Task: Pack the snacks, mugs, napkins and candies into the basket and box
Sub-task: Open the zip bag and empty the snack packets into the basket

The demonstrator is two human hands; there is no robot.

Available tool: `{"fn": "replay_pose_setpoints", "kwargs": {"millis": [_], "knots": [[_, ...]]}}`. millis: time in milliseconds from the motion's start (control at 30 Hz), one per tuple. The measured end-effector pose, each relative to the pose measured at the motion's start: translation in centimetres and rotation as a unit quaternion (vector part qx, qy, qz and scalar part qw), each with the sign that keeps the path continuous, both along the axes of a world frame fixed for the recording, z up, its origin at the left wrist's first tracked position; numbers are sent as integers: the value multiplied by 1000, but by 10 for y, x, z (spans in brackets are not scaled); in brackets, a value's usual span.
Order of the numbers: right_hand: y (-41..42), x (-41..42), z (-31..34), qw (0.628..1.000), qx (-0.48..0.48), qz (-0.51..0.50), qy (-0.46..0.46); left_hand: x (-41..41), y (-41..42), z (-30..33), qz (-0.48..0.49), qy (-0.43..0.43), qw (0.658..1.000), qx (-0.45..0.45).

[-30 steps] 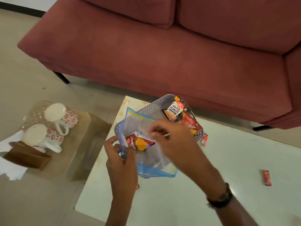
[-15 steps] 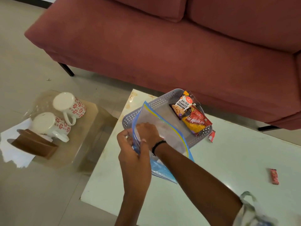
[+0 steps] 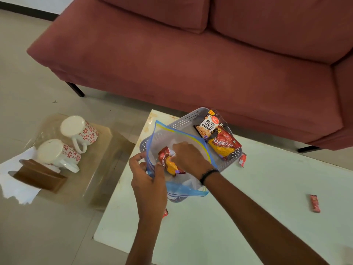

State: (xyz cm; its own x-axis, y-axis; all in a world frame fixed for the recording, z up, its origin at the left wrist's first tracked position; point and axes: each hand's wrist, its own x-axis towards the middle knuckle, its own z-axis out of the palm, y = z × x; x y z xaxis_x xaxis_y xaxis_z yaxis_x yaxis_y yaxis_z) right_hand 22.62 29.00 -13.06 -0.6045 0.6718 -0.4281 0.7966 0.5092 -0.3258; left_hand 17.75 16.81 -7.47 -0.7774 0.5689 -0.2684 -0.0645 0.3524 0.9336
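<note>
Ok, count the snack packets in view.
3. The salted peanuts packet and bhujia sev packet lie in the grey basket; the right hand holds a third packet. More may be hidden.

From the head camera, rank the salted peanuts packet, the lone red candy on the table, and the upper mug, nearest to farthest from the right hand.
From the right hand:
1. Salted peanuts packet, in the basket, just beyond.
2. Upper mug, off to the left.
3. Lone red candy, far right on the table.

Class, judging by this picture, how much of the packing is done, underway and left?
Done: two snack packets lie in the basket. Underway: the left hand holds the zip bag open while the right hand grips a red packet inside. Left: two mugs, loose candies on the table.
</note>
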Motion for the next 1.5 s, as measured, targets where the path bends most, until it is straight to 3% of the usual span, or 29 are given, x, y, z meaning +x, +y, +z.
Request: {"fn": "replay_pose_setpoints", "kwargs": {"millis": [233,467,667,867,1167,1333,1500], "knots": [[8,-45,-40,1000,-6,11,-22,2,-8,-7,-10,3,1000,-6],[0,-39,-64,999,-7,8,-34,-1,-10,-9,-7,0,1000,-9],[-12,4,-34,992,-8,-76,104,-3,-8,-7,-1,12,1000,-12],[-32,56,48,916,42,-134,375,-1,5,-2,6,8,1000,-10],[7,92,122,780,181,-232,552,-8,37,-2,9,17,1000,-10],[45,113,98,769,278,-262,512,-8,39,-7,17,23,999,-19],[66,114,-2,831,239,-300,404,-8,32,-7,16,8,1000,-18]]}}
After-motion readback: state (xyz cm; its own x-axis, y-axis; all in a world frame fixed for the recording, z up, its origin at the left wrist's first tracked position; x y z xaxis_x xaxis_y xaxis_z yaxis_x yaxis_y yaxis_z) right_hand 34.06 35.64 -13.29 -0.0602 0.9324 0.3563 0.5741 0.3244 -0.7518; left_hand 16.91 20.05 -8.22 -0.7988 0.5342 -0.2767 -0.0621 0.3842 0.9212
